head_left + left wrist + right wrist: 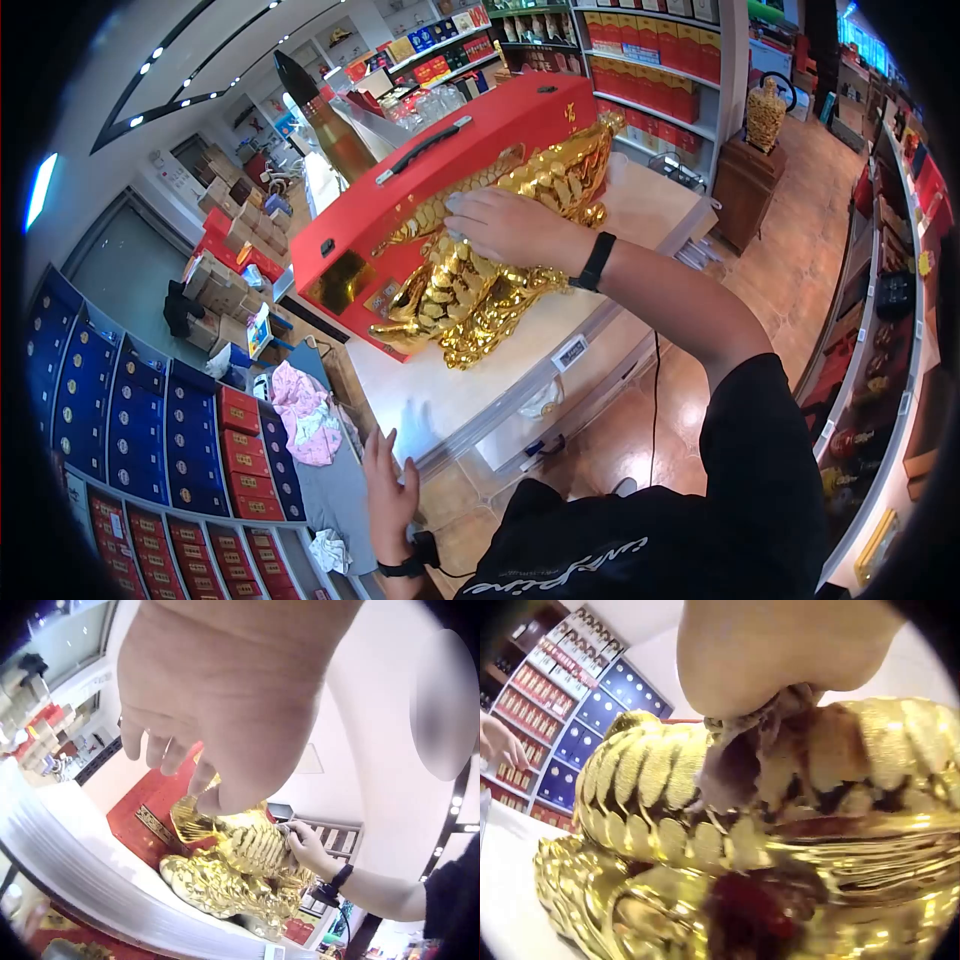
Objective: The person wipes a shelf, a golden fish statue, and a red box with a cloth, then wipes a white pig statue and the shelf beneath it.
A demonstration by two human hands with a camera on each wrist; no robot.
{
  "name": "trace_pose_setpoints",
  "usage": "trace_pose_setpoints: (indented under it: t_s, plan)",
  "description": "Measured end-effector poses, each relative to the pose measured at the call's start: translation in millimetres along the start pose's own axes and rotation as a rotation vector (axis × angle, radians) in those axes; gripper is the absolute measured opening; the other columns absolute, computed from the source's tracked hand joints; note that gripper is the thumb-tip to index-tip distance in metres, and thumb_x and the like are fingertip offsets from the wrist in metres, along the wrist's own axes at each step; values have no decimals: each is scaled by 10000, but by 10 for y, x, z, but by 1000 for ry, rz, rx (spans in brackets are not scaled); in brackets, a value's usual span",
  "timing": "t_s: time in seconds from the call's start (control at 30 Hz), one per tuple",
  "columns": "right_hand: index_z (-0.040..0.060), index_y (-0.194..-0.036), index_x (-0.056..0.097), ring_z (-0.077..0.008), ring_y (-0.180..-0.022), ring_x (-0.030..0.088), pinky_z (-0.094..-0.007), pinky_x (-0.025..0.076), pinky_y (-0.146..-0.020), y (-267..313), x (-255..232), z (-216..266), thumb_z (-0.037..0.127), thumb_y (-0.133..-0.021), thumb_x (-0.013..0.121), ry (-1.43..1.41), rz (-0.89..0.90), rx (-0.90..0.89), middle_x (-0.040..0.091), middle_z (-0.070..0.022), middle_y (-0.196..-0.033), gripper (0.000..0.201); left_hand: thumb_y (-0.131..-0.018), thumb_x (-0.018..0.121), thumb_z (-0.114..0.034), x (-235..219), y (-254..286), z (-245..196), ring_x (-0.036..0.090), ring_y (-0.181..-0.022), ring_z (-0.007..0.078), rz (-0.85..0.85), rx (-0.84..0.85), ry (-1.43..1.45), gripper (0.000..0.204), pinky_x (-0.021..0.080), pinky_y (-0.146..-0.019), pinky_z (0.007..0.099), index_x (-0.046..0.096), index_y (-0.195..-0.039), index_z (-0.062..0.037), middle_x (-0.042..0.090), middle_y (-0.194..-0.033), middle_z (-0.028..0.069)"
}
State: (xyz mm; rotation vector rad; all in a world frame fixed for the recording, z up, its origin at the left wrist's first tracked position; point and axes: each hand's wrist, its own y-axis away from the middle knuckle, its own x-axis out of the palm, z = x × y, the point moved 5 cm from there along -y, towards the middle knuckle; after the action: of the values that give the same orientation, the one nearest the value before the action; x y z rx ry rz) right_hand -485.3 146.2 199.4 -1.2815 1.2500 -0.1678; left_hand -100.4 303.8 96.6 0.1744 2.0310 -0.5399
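Observation:
A shiny golden fish statue point(450, 285) with raised scales lies along a white-topped display counter point(400, 390). My right hand point(515, 228) is over the statue's upper side, at its middle. In the right wrist view that hand point(780, 656) grips a crumpled greyish cloth point(735, 769) and presses it on the scales point(652, 769). Low in the head view, my left hand point(388, 490) hangs in the air in front of the counter, fingers loosely extended, holding nothing. The left wrist view has the left hand point(217, 697) in front of the statue point(232, 877).
Right behind the statue stands a long red case point(350, 235) with a black handle point(425, 150). A big bottle point(330, 130) rises behind the case. Blue boxes point(130, 420) fill shelves at left, and a pink cloth point(303, 412) lies on a grey surface nearby.

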Motion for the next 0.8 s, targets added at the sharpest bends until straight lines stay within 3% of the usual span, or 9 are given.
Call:
trace_pose_setpoints:
  t_s: [0.1,0.33,0.47,0.57,0.63,0.8]
  plan:
    - [65,-1196,672,-284,-1258,586,-418,463,-1096,82,-217,-293,152,-898,647,45,93,-40,652,-113,-1230,311,-937,656,-50,176,-85,-237,416,-1441,464,-47,-39,35,560,367,-1187,499,508,-1477,-60,411,-1579,253]
    - [21,-1237,641,-329,-1109,640,-424,517,-972,413,-764,-1137,80,-945,576,-29,194,616,647,-163,-1166,305,-974,643,-89,630,-507,-439,357,-1470,510,-69,34,134,564,338,-1207,506,462,-1499,6,299,-1615,330]
    - [-6,-1231,642,-296,-1076,657,-396,514,-937,653,-959,-1479,74,-997,514,-26,158,837,644,-163,-1127,278,-997,645,-209,852,-547,-310,343,-1465,543,5,43,16,602,322,-1208,543,442,-1489,75,300,-1591,384]
    - [4,-1230,648,-306,-1066,653,-389,504,-950,726,-889,-1538,66,-989,513,-36,106,758,640,-156,-1131,283,-998,640,-338,982,-515,-161,329,-1488,512,114,-4,-9,698,284,-1223,556,424,-1504,91,334,-1595,354]
    - [-12,-1140,665,-323,-1011,673,-390,533,-914,583,-825,-1352,111,-969,563,-8,42,679,663,-168,-1077,234,-995,627,-389,1029,-496,-126,333,-1492,498,157,-23,-19,734,276,-1225,553,419,-1525,73,349,-1600,333]
    - [20,-1031,692,-320,-918,677,-397,542,-839,267,-718,-1117,148,-915,674,-78,70,544,664,-126,-954,174,-994,648,-351,1054,-581,-182,312,-1513,462,143,-85,-47,712,263,-1235,550,421,-1514,80,348,-1613,308]
